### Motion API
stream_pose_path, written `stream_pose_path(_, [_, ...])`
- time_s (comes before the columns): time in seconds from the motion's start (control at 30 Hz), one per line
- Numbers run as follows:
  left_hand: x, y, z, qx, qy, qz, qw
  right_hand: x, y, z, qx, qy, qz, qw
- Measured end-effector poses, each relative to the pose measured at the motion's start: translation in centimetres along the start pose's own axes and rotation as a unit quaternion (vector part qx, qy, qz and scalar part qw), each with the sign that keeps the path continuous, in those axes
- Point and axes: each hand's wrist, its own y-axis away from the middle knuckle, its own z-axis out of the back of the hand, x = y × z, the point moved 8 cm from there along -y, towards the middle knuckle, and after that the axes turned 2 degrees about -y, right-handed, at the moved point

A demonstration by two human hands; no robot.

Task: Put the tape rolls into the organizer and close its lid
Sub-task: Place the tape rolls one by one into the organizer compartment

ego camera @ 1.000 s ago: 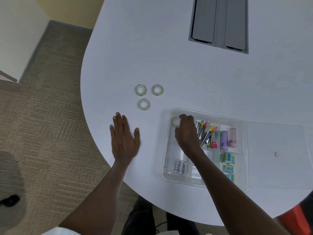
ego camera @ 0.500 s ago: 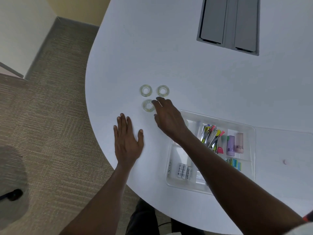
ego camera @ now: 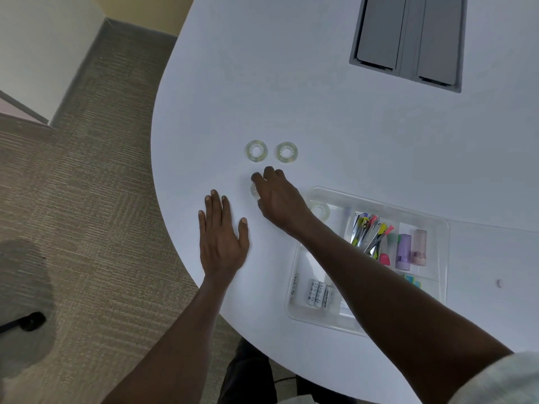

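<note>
White table (ego camera: 320, 112): your right hand (ego camera: 280, 199) curls over the nearest tape roll (ego camera: 254, 191), fingers touching it, grip unclear; left hand (ego camera: 223, 240) rests flat, fingers apart.

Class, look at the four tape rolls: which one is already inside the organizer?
The roll in the organizer's far-left corner, beside the right wrist. Two others lie on the table, and one sits under the right hand.

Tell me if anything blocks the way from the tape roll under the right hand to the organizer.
Nothing visible does. The right hand is on the near tape roll, and only bare table lies between it and the open organizer. One roll already sits in the near-left compartment, with room beside it.
</note>
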Motion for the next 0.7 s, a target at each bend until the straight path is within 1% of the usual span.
stream_pose_path(0.17, [0.1,-0.1,0.0,0.0,-0.007,-0.001,1.0,-1.0,1.6,4.0,-0.088,-0.107,-0.069,0.988])
stream_pose_path(0.3, [0.0,-0.1,0.0,0.002,0.001,0.0,1.0,-4.1,5.0,7.2,-0.156,-0.19,-0.141,0.959])
stream_pose_path(0.37, [0.0,0.0,0.1,0.001,0.008,-0.001,1.0,-6.0,7.2,7.8,-0.167,-0.213,-0.184,0.945])
stream_pose_path(0.43, [0.0,0.0,0.1,0.004,0.005,-0.002,1.0,-7.7,9.2,7.6,-0.146,-0.212,-0.223,0.94])
stream_pose_path(0.5, [-0.1,-0.1,0.1,0.007,0.001,-0.003,1.0,-9.0,10.6,6.6,-0.098,-0.184,-0.249,0.946])
stream_pose_path(0.6, [0.0,-0.1,0.0,0.011,0.001,-0.001,1.0,-9.6,11.3,4.6,-0.004,-0.129,-0.246,0.961])
stream_pose_path(0.7, [-0.1,-0.1,0.1,0.014,0.001,-0.001,1.0,-9.5,11.5,3.1,0.049,-0.11,-0.236,0.964])
